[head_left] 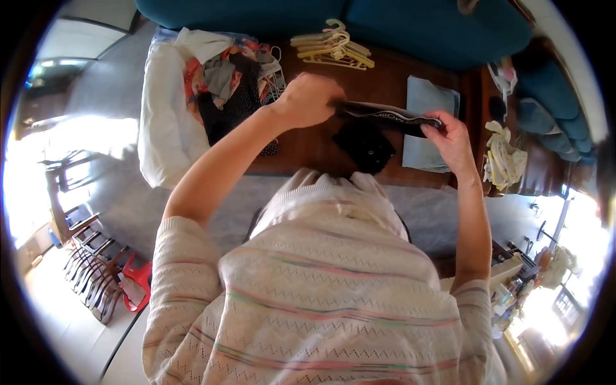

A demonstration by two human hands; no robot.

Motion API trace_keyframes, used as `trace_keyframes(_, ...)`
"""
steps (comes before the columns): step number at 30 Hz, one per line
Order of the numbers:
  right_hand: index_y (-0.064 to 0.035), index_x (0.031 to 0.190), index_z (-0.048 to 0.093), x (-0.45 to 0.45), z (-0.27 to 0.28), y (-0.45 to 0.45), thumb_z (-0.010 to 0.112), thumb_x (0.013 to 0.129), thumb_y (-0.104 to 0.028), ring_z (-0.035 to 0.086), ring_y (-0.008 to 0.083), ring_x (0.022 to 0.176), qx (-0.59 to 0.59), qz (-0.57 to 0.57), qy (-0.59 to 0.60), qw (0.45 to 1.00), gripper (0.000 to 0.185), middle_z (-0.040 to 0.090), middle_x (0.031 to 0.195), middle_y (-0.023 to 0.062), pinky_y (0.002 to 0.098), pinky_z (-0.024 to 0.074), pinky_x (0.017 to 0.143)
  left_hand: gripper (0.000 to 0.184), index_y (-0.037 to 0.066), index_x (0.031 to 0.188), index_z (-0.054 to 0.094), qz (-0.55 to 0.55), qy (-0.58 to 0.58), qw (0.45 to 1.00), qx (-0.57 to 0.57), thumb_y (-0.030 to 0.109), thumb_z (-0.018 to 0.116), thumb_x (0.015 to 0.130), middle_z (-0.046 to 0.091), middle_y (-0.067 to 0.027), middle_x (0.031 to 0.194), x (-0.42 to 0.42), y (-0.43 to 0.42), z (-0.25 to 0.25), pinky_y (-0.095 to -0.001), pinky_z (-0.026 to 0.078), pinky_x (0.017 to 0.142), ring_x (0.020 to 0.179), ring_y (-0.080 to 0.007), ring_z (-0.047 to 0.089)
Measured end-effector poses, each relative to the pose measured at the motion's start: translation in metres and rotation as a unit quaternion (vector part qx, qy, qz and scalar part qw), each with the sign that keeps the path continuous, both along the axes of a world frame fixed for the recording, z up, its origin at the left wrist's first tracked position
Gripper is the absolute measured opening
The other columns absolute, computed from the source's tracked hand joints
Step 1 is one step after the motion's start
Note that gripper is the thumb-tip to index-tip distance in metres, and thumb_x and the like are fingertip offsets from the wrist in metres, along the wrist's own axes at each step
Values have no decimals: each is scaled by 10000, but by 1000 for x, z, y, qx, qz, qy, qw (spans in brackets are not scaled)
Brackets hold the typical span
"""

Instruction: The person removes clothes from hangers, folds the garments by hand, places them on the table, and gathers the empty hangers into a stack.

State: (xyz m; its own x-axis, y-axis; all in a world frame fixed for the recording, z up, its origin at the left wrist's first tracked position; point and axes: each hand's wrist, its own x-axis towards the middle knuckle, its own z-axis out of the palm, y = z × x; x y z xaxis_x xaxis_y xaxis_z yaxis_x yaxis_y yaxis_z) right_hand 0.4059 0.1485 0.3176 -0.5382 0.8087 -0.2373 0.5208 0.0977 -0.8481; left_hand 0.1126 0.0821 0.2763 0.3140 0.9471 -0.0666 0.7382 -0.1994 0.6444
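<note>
A black garment (385, 115) with a lettered waistband is stretched between my two hands above a brown wooden surface (308, 151). My left hand (308, 99) is closed on its left end, the fingertips partly blurred. At the other end, my right hand (449, 138) pinches the band between thumb and fingers. Just below the garment lies a folded black cloth (364, 147). To its right, folded light-blue cloth (427, 151) rests flat on the wood.
Yellow hangers (333, 51) lie at the back. A white-lined container (163, 115) at the left holds mixed clothes (221, 80) and hangers. Crumpled pale cloth (505, 157) sits at the right. Teal cushions (410, 29) run along the back; a red stool (136, 279) stands lower left.
</note>
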Motion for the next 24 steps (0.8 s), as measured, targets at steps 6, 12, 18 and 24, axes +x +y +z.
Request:
trace_keyframes(6, -18, 938, 615, 22, 2, -22, 663, 766, -46, 575, 98, 755, -14, 49, -28, 998, 180, 639, 799, 18, 242, 451, 682, 222, 20, 828, 637, -74, -80, 993, 49, 33, 604, 609, 623, -97, 976, -4, -32, 22, -415, 405, 893, 1051, -294, 533)
trace_keyframes(12, 4, 983, 597, 45, 33, -48, 670, 778, -169, 596, 175, 851, -213, 214, 149, 942, 278, 643, 898, 60, 304, 436, 872, 187, -20, 814, 630, -179, -389, 894, -129, 82, 619, 658, 537, -233, 1172, 5, -79, 51, -502, 272, 1008, 1217, -411, 389)
trace_keyframes(18, 9, 1305, 337, 34, -38, -135, 597, 746, -579, 498, 243, 1104, -614, -171, 387, 666, 852, 439, 1275, 143, 419, 361, 987, 758, -69, 1278, 384, 98, -748, 456, -473, 395, 669, 751, 483, -172, 1249, 31, -138, -13, -349, 311, 1009, 1159, -237, 456)
trace_keyframes(24, 38, 1194, 495, 37, -48, -150, 589, 822, -129, 555, 169, 968, -520, -199, 153, 817, 419, 590, 1081, 87, 296, 418, 884, 641, -20, 1323, 338, 215, -638, 569, -472, 25, 633, 755, 472, -126, 1253, 30, -155, -34, -314, 363, 969, 1147, -198, 455)
